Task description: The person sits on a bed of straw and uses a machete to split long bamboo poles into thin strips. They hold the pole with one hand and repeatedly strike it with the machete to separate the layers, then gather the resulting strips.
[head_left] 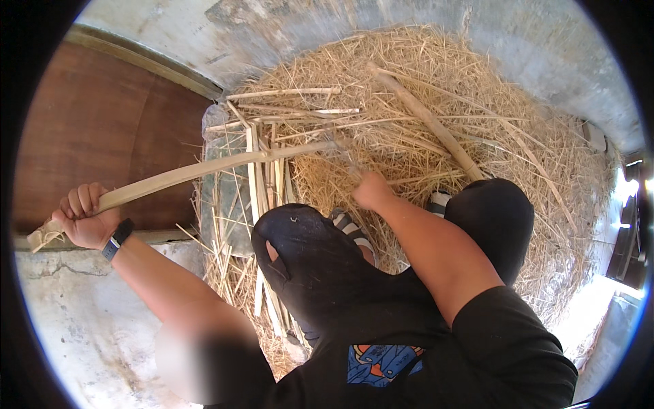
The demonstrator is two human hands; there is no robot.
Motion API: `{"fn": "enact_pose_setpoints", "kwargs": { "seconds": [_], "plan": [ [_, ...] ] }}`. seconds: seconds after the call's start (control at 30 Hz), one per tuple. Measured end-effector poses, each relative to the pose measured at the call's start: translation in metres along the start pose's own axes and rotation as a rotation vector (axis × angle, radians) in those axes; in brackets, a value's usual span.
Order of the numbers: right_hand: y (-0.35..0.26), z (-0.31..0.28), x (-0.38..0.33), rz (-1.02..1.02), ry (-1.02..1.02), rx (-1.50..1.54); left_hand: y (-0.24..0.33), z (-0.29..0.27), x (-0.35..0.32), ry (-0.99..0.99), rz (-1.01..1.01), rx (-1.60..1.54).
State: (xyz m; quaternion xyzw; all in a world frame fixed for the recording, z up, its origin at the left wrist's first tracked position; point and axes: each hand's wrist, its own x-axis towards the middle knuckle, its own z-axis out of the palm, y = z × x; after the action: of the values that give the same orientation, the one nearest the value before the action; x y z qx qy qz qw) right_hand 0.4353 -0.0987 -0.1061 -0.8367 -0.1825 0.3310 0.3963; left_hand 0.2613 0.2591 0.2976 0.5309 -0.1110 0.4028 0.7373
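My left hand (88, 213), with a dark watch on the wrist, is closed round one end of a long pale split bamboo strip (187, 175). The strip slants up to the right, and its far end lies over the straw. Near that end my right hand (373, 191) is closed in a fist on what looks like a knife (349, 161). Motion smears its grey blade, which reaches toward the strip's tip. Whether blade and strip touch, I cannot tell.
Loose straw (545, 150) covers the floor between my feet and the wall. Several split bamboo strips (253, 174) lie beside my left knee. A thicker bamboo pole (429, 123) rests ahead, right of centre. At the left is a brown wooden panel (102, 129).
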Motion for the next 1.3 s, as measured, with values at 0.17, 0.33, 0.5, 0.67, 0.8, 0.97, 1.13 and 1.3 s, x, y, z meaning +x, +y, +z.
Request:
{"fn": "enact_pose_setpoints", "kwargs": {
  "seconds": [0.17, 0.33, 0.5, 0.67, 0.8, 0.97, 1.13, 1.3],
  "plan": [
    [-0.076, 0.001, -0.031, -0.317, -0.051, -0.018, 0.002, -0.012, 0.003, -0.013, 0.009, -0.015],
    [0.016, 0.02, -0.002, -0.226, 0.078, 0.039, -0.001, -0.007, 0.01, 0.094, 0.056, 0.078],
    [-0.002, 0.034, -0.001, -0.343, 0.159, 0.172, -0.01, 0.003, 0.004, 0.19, 0.118, 0.114],
    [-0.074, 0.0, -0.033, -0.37, -0.086, 0.058, -0.003, 0.004, 0.009, 0.277, 0.143, 0.178],
    [-0.004, 0.026, 0.002, -0.201, 0.014, 0.084, -0.031, 0.051, 0.007, 0.48, 0.253, 0.306],
    [-0.073, -0.003, -0.024, -0.197, -0.096, 0.104, -0.021, 0.031, -0.004, 0.481, 0.253, 0.285],
    [-0.116, -0.007, -0.057, -0.513, -0.104, 0.052, -0.025, 0.055, -0.001, 0.472, 0.262, 0.307],
    [-0.015, 0.016, -0.005, -0.05, -0.001, 0.11, -0.037, 0.077, 0.0, 0.497, 0.273, 0.337]
  ]
}}
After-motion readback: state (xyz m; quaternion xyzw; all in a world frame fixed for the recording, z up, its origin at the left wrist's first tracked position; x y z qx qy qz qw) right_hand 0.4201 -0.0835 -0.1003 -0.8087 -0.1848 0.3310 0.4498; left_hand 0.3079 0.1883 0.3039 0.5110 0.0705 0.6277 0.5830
